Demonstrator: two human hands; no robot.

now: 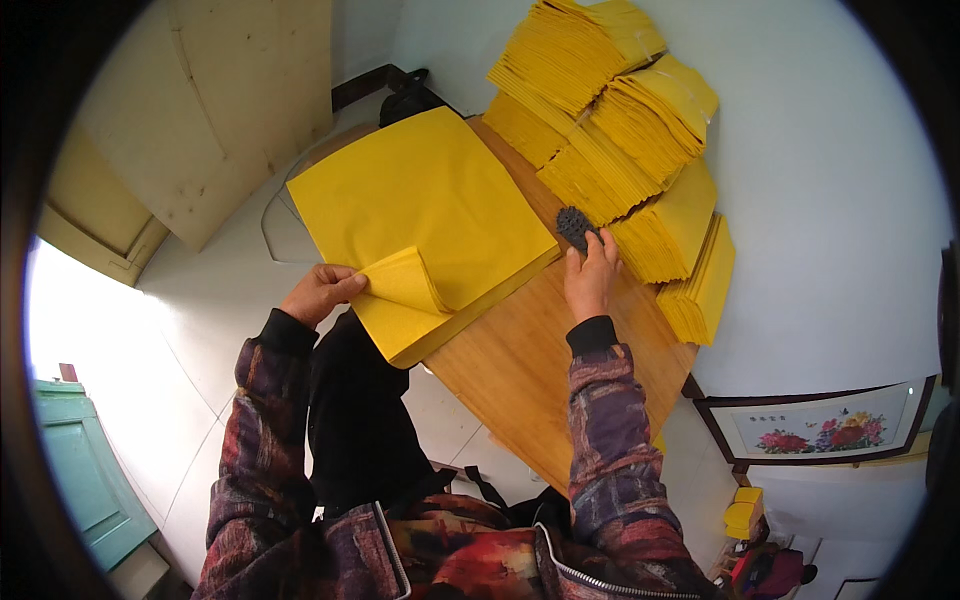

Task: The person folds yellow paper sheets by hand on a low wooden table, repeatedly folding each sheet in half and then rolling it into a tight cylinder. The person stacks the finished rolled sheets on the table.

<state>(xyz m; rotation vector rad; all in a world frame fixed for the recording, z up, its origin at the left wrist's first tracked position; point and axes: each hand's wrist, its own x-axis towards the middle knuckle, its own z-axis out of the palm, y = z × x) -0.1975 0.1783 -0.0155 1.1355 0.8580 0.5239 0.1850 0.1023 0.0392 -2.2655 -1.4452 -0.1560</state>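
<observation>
A thick, square stack of yellow paper (420, 190) lies on the wooden table (510, 360), its near left corner reaching past the table's edge. My left hand (325, 293) pinches the near left corner of the top paper and folds it back over the stack. In my right hand (594, 275) is a dark grey, knobbly object (575, 226), which looks like a small bristled brush. I hold it above the table, just right of the stack and apart from it. The lower part of the object is hidden by my fingers.
Several folded yellow paper bundles (640, 140) are piled along the table's far right side, against the white wall (800, 200). A framed flower picture (820, 425) stands at the right. Large wooden boards (220, 100) lean at the far left. A teal cabinet (90, 470) is at the left.
</observation>
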